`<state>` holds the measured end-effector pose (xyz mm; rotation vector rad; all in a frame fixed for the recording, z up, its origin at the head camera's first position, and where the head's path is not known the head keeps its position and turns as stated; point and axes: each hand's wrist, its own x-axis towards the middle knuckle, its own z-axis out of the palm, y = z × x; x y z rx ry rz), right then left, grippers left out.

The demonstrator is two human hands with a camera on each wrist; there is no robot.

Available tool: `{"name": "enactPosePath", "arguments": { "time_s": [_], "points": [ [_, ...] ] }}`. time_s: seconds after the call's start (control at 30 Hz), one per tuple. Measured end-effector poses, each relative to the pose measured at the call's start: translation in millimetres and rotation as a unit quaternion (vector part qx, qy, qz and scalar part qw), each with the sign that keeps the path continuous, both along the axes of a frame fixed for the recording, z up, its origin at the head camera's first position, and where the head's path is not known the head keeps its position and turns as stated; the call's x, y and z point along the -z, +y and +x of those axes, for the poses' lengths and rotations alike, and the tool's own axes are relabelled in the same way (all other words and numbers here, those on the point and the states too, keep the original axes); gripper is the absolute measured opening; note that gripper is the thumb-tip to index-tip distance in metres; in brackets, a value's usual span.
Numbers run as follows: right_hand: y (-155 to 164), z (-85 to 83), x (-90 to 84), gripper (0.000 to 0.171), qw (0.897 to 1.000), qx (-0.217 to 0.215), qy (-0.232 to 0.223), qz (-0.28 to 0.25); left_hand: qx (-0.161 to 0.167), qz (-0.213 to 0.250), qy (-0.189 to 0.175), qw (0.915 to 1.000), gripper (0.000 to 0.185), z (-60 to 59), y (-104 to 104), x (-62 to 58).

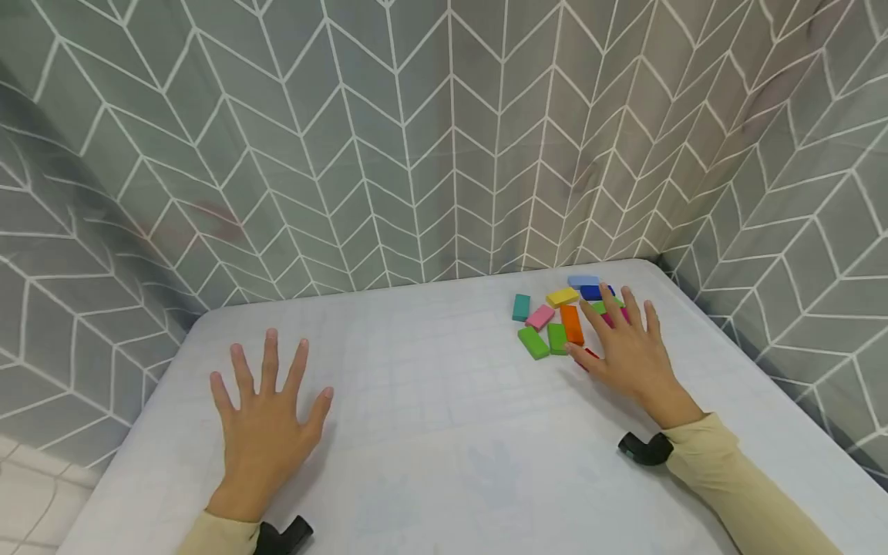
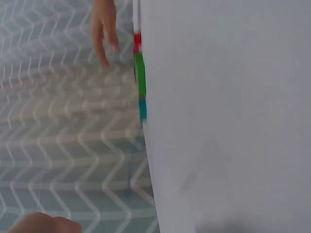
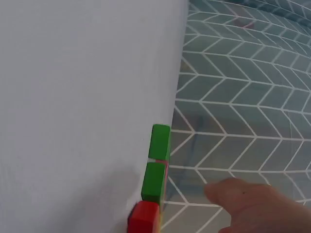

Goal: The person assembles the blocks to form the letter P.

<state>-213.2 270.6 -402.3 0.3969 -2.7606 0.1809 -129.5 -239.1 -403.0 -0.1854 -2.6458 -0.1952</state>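
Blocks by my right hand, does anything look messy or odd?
Only mild disorder: the coloured blocks lie flat in a loose jumble at mixed angles, and the right hand covers some. Nothing looks damaged or spilled. The left hand lies flat, apart.

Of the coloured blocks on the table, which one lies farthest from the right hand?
The teal block, alone at the cluster's left edge, beyond the pink block. The right hand covers the opposite side.

Coloured rectangular blocks lie flat in a loose cluster near the white table's far right corner, some touching.
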Motion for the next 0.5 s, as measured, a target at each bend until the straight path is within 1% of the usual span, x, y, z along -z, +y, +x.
{"name": "enactPosePath", "arguments": {
  "time_s": [0.1,0.2,0.27,0.37,0.43,0.5],
  "points": [
    [2.1,-1.7,-0.7,0.072,0.999,-0.021,-0.022,-0.04,0.049,0.004,0.01,0.9987,0.077,-3.1,28.3,-0.1],
    [4.2,-7.4,1.9,0.064,0.994,-0.047,-0.057,-0.077,0.116,0.006,0.005,0.9932,0.074,-10.7,71.3,3.5],
    [6.4,-15.2,4.4,0.06,0.99,-0.054,-0.088,-0.091,0.155,0.006,-0.005,0.988,0.073,-17.4,104.2,7.4],
    [10.1,-32.2,7.4,0.06,0.982,-0.064,-0.138,-0.112,0.207,0.006,-0.043,0.9775,0.072,-29.2,160.7,11.9],
    [12.9,-43.5,8.9,0.062,0.976,-0.075,-0.164,-0.119,0.235,0.008,-0.08,0.9687,0.072,-37.2,198.5,14.3],
    [15.4,-52.7,10.4,0.065,0.971,-0.091,-0.184,-0.12,0.256,0.011,-0.125,0.9584,0.073,-44.4,233.4,16.1]
  ]
}}
